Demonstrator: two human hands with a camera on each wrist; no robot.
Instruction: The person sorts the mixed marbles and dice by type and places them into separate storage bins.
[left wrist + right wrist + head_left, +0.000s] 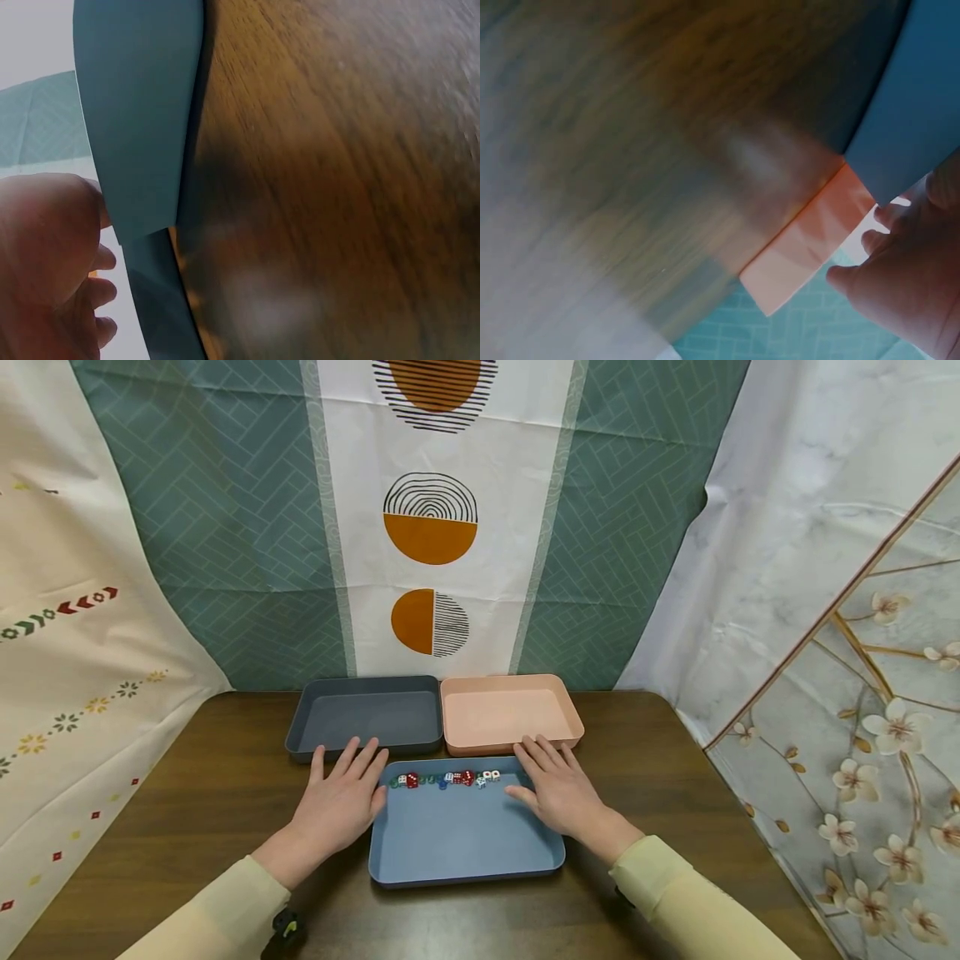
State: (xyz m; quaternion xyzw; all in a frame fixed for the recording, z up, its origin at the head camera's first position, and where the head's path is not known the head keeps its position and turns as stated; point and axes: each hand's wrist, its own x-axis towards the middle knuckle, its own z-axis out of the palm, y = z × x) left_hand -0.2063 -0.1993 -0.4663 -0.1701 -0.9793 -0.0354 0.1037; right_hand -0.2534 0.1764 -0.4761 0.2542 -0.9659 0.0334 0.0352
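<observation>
A blue tray (465, 839) lies on the table with a row of small dice along its far side: red dice (412, 780), white dice (491, 775) and clear green and blue ones (442, 782). My left hand (341, 802) is spread, palm down, at the tray's left edge, thumb by its rim. On the opposite side my right hand (558, 785) is spread too, its fingers over the far right corner. Neither hand holds anything. In the left wrist view the left hand (45, 255) shows beside the tray wall; in the right wrist view the right hand (907, 262) does likewise.
Behind the blue tray stand a dark grey tray (367, 714) and a pink tray (510, 710), side by side. The brown wooden table (187, 827) reaches back to a hanging patterned cloth (247, 527). More cloth (847, 693) hangs along the right side.
</observation>
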